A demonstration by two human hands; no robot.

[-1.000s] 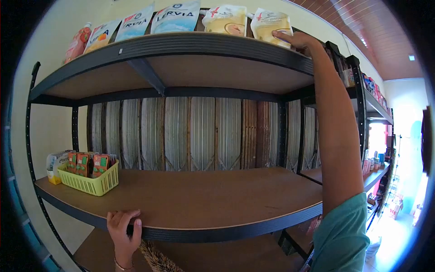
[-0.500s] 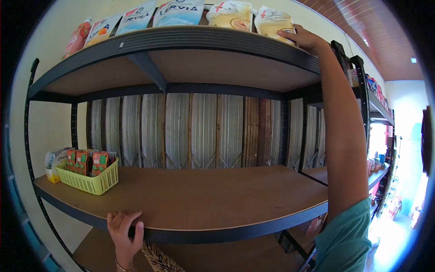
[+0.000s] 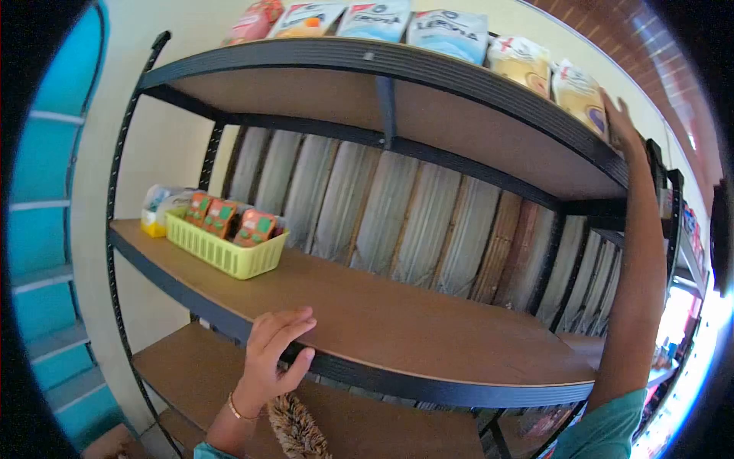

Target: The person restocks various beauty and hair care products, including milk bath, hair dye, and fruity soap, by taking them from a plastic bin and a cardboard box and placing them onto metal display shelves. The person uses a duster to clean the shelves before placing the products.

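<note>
My left hand [image 3: 274, 348] rests at the front edge of the middle shelf [image 3: 428, 329], fingers stretched over the board and thumb apart below them. A fluffy brown duster [image 3: 298, 428] shows just beneath that hand, beside my wrist. Up on the top shelf [image 3: 344, 57], my right hand [image 3: 623, 126] reaches to the right end with its fingers extended. It is right beside a cream-and-yellow pouch [image 3: 579, 93], the last in the row. A similar yellow pouch [image 3: 520, 65] stands to its left, followed by a blue-and-white pouch [image 3: 447, 36].
A yellow-green basket [image 3: 229, 249] of orange packets stands at the middle shelf's left end, beside a white-and-yellow pack [image 3: 157, 214]. Folding metal shutters [image 3: 367, 206] rise behind the rack. A lower shelf [image 3: 359, 421] lies underneath, and another stocked rack [image 3: 684, 229] adjoins on the right.
My view has tilted and turned left, so the rack appears slanted and shifted right. My right hand's fingers have moved from the last pouch's front to its right side, pointing up.
</note>
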